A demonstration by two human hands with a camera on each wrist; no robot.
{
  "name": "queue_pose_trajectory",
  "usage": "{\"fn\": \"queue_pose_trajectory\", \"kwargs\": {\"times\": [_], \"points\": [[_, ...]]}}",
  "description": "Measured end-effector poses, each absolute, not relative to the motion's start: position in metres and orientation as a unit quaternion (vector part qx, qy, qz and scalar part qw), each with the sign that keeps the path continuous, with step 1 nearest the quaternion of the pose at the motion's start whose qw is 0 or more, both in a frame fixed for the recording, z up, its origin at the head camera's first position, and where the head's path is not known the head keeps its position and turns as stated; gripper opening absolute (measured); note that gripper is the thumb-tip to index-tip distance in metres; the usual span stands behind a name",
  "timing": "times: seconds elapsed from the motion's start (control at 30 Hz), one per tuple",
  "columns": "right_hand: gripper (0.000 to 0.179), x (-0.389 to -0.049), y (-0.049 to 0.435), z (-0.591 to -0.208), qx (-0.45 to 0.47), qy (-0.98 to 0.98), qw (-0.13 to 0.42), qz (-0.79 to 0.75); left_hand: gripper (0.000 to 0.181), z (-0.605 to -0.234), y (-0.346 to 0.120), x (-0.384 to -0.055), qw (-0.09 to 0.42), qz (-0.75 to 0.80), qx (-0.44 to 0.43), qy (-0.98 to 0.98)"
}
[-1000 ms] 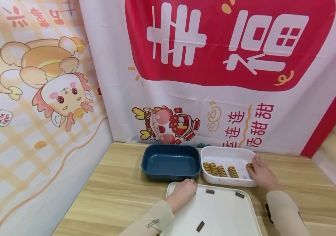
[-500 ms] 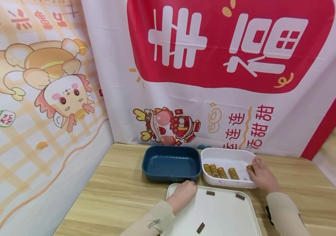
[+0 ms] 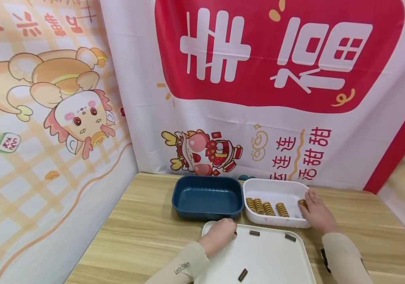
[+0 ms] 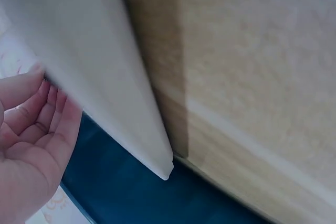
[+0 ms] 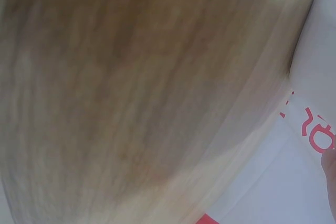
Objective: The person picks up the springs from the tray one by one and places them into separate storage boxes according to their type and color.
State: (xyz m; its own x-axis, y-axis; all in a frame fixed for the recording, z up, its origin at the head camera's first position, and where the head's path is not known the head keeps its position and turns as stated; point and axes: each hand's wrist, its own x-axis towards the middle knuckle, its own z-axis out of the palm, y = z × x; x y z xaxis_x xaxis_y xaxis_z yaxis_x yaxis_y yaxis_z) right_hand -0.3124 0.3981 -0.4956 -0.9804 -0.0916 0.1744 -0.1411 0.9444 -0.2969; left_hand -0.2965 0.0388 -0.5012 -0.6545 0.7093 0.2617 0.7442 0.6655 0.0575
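Note:
My left hand (image 3: 220, 236) is at the far left corner of the white tray (image 3: 270, 256), its fingers curled in. It pinches a small dark brown ridged piece (image 3: 235, 234), mostly hidden by the fingers. The left wrist view shows thumb and fingertips meeting beside the tray edge (image 4: 131, 124). Similar dark pieces lie on the tray, one (image 3: 254, 233) along the far side, one (image 3: 290, 237) at the far right corner, one (image 3: 243, 275) nearer. My right hand (image 3: 317, 213) grips the right end of the white basin (image 3: 277, 185), thumb over its rim. Several brown-and-yellow ridged rolls (image 3: 282, 210) lie inside the basin.
A dark blue basin (image 3: 207, 216) stands left of the white one, just beyond the tray. All rest on a wood-grain table (image 3: 135, 228). A printed cloth (image 3: 202, 118) hangs behind the far edge, and another printed cloth (image 3: 46, 165) on the left.
The head view has shifted slightly. My left hand has turned a little at the tray corner, and the dark piece now shows at its fingertips. My right hand has stayed on the white basin.

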Motion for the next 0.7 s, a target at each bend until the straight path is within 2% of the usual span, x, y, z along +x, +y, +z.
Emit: {"fn": "queue_pose_trajectory", "kwargs": {"times": [0.27,0.7], "points": [[0.069,-0.311,0.396,-0.491,0.058,-0.984,0.079,0.149,0.005,-0.485,0.033,-0.297,-0.071,-0.293,-0.339,-0.891],[0.066,-0.312,0.396,-0.493,0.066,-0.982,0.087,0.153,0.009,-0.472,0.024,-0.301,-0.234,-0.532,-0.242,-0.777]]}}
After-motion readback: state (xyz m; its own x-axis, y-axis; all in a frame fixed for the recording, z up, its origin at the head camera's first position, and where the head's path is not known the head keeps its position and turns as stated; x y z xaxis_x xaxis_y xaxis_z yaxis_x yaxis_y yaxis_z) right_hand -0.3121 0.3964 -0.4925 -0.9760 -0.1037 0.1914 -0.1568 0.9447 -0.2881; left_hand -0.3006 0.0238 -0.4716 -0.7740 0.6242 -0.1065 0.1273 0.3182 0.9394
